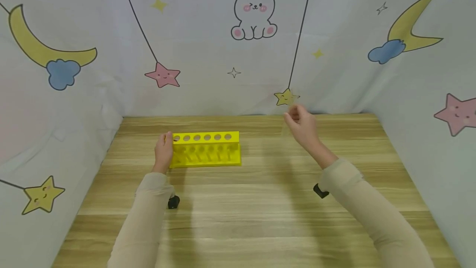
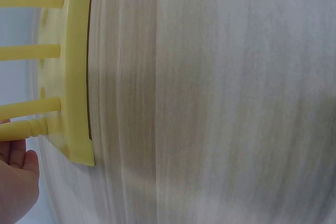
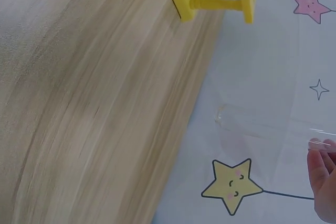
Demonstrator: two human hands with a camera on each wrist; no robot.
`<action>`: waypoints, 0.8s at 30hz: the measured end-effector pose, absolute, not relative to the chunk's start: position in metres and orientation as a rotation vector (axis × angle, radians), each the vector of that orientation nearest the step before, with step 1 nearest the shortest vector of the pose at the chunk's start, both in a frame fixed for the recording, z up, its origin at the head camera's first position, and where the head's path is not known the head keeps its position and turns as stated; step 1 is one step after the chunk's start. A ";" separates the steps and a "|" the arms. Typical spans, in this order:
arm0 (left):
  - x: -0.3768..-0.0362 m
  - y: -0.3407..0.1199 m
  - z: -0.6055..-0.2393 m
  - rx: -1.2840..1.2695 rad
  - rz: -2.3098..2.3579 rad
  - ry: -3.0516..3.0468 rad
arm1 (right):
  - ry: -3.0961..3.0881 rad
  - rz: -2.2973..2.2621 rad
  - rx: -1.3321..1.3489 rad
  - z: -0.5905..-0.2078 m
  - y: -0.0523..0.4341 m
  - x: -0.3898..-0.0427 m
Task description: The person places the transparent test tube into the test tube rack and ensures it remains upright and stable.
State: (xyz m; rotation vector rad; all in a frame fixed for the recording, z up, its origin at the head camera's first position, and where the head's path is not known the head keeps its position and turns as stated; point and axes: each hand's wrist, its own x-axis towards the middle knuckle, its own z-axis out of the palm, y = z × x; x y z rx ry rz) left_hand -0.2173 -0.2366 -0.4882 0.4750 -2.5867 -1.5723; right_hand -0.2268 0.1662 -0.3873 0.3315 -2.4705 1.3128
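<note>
rack (image 1: 205, 149), yellow plastic with a row of round holes along its top, stood on the wooden table (image 1: 260, 218) left of centre, near the back edge. left hand (image 1: 163, 151) gripped the rack's left end, thumb over the top plate, fingers curled around the side; the left wrist view showed fingertips (image 2: 18, 156) against the end post. right hand (image 1: 302, 125) was raised above the table, well apart from the rack, to its right. its fingers (image 3: 321, 166) were drawn together and pinched one end of a clear glass test tube (image 3: 262, 127); the tube extended out from the fingertips, its rounded closed end free in the air in front of the cloth backdrop (image 1: 223, 44), touching nothing else. in the head view the tube was too faint to make out. backdrop carried printed stars, moons and a rabbit.
</note>
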 end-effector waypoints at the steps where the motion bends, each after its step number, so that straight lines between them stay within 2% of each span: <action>1: -0.217 -0.237 -0.488 0.472 -1.572 -2.587 | -2.469 1.312 0.334 -0.387 0.165 -0.227; 24: -0.219 -0.238 -0.489 0.508 -1.608 -2.592 | -2.482 1.339 0.368 -0.385 0.150 -0.228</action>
